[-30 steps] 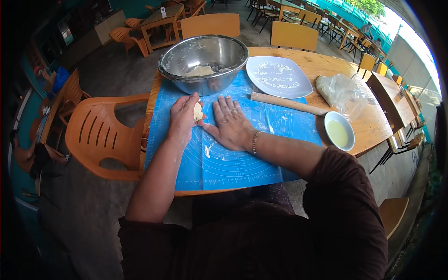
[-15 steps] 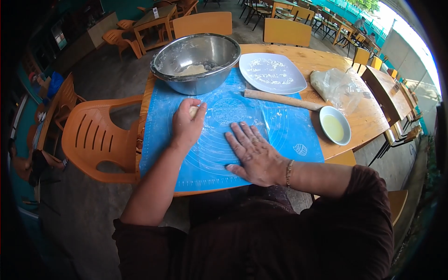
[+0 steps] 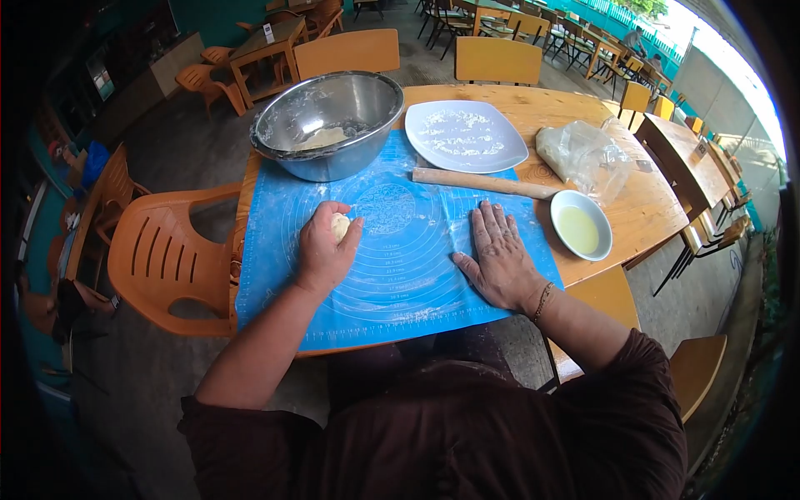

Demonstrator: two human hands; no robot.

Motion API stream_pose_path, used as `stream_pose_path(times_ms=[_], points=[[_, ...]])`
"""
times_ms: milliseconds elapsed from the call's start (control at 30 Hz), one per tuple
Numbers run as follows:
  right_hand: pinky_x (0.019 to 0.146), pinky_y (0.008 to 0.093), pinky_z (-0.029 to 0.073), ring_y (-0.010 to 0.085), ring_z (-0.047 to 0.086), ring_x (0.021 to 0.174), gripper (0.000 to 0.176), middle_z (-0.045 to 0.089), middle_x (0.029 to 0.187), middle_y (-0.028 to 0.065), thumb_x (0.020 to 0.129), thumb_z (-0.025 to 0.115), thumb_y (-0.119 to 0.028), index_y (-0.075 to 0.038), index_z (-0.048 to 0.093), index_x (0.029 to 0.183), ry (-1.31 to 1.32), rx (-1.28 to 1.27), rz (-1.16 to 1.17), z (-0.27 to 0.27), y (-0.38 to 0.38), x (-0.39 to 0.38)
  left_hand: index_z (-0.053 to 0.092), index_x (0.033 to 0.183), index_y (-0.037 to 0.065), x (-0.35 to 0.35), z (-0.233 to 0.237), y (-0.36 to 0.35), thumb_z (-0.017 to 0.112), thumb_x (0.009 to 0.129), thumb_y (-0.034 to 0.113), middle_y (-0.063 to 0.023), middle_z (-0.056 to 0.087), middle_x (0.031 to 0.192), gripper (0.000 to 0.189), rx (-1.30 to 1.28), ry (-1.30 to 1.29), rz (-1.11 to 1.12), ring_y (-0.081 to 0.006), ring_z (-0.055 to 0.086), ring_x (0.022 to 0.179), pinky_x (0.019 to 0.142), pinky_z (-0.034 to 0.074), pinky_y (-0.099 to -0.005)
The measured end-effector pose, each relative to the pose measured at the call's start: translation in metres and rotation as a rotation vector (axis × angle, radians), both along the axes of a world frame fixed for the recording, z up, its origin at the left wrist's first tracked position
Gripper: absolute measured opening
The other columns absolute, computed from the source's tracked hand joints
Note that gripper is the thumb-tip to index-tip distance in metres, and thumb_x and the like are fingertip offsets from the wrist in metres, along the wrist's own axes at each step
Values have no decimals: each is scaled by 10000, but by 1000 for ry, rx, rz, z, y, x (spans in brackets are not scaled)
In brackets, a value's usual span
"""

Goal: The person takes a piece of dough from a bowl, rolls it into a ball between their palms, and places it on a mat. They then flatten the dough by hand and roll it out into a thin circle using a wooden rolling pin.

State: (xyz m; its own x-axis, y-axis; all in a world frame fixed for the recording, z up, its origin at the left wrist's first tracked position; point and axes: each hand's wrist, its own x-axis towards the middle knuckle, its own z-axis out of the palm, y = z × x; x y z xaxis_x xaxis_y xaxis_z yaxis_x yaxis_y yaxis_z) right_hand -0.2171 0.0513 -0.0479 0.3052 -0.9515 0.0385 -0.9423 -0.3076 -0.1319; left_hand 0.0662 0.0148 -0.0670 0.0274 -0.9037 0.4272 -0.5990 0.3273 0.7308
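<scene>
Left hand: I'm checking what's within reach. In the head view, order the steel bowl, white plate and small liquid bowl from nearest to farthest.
1. Steel bowl, just ahead of the left hand holding the dough ball.
2. White plate, ahead, rightward.
3. Small liquid bowl, far right.

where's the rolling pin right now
Head view: the rolling pin lies across the far right of the blue mat, just before the white plate, beyond the flat right hand; the left hand cups a dough ball.

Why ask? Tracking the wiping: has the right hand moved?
Yes. The right hand slid from the middle of the mat to its right edge.
</scene>
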Motion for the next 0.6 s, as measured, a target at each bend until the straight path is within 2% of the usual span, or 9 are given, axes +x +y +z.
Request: stream_pose_path(times_ms=[33,100,133,200,433,533,600], points=[[1223,491,86,436,127,1484,810,171,1567,324,1005,356,-521,113,217,1489,-2,4,-1,0,2,-5,589,1033,11,1,0,3,725,857,184,-171,664,926,282,4,-2,-1,-311,659,823,746,521,-387],[1222,491,96,438,138,1481,811,186,1561,327,1005,358,-524,118,228,1484,-3,-45,56,-2,6,-17,588,1058,19,2,2,8,717,872,156,-100,646,836,264,-42,-35,-22,-171,618,726,670,500,-318],[1222,491,96,438,138,1481,811,186,1561,327,1005,358,-524,118,228,1484,-6,-46,47,-3,7,-22,588,1058,19,2,4,9,717,872,156,-100,646,836,264,-43,-37,-30,-171,618,726,670,500,-318],[1216,501,97,438,156,1477,839,216,1550,329,1006,354,-559,113,214,1488,7,-75,83,-7,7,-28,586,1039,7,1,7,10,726,851,186,-171,666,924,295,75,-27,-14,-314,660,825,749,523,-392],[1221,487,103,427,171,1476,824,222,1548,328,1002,361,-534,129,236,1475,16,-69,103,-2,10,-31,588,1047,8,4,3,10,731,844,189,-177,668,929,307,-36,-87,-28,-308,666,832,753,524,-400],[1220,483,112,416,164,1481,847,237,1552,306,994,394,-565,118,253,1473,-11,-69,96,-3,7,-35,573,1076,5,5,7,8,733,857,210,-157,666,907,340,3,-70,-1,-260,658,810,727,525,-365],[1179,462,247,428,332,1405,736,387,1456,327,1001,418,-501,131,418,1379,-112,-128,115,1,-1,-35,547,1146,21,2,25,4,685,914,208,-107,634,912,328,382,213,64,-187,618,758,655,498,-292]])
